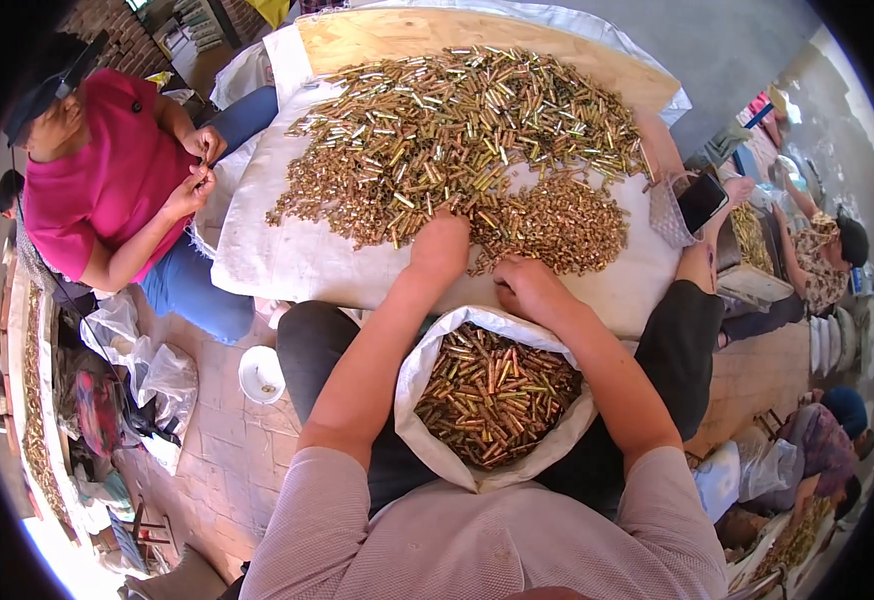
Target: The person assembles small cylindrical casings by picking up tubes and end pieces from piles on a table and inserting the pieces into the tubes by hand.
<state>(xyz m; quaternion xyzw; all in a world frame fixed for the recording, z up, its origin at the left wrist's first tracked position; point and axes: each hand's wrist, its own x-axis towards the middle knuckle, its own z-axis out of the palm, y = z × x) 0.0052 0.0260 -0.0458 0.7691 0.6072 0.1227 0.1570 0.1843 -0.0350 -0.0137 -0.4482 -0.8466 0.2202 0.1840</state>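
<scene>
A wide heap of brass-coloured metal sleeves (437, 130), slim and tube-like, lies on a white cloth-covered table (267, 255). Along its near right side is a pile of much smaller brass-coloured pieces (567, 225). My left hand (442, 245) is at the heap's near edge, its fingers bent down among the pieces and partly hidden. Just right of it, my right hand (532, 287) is curled closed at the table's near edge, below the small pieces. What either hand pinches is too small to make out. Between my forearms, a white sack (417, 425) full of similar longer metal pieces (497, 395) rests on my lap.
A wooden board (397, 35) edges the table's far side. A phone (702, 203) leans at the right by bubble wrap (669, 210). To the left sits a person in a pink top (107, 170). A white bucket (262, 375) stands on the floor. Other people work at the right.
</scene>
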